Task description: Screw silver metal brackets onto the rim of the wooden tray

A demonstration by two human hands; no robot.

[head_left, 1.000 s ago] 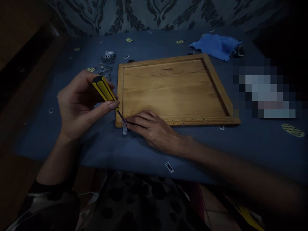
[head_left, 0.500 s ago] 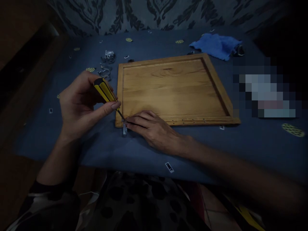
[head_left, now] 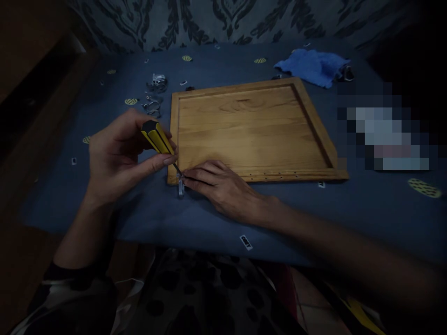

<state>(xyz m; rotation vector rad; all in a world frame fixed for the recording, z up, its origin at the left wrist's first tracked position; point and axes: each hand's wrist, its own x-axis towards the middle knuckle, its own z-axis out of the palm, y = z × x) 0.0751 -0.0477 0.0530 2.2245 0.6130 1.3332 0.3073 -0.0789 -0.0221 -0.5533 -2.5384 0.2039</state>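
My left hand (head_left: pixel 120 160) is closed around the yellow-and-black handle of a screwdriver (head_left: pixel 158 137). Its shaft slants down to a small metal hinge (head_left: pixel 180 187) at the near left corner of a framed wooden panel (head_left: pixel 240 125). The hinge juts out past the panel's near edge. Fingers together, my right hand (head_left: pixel 226 190) lies over that edge with its fingertips pressed against the hinge, close to the screwdriver's tip. The exact spot where the tip meets the hinge is too small to make out.
More metal hinges (head_left: pixel 157 83) lie beyond my left hand on the blue tablecloth (head_left: pixel 209 214). Behind the panel's far right corner is a crumpled blue cloth (head_left: pixel 314 67). Small holes dot the panel's near rail. A blurred-out patch (head_left: pixel 387 139) covers the right side.
The screwdriver handle has turned and its top has shifted slightly right and down, along with my left hand. My right hand, the hinge and the panel stay in place.
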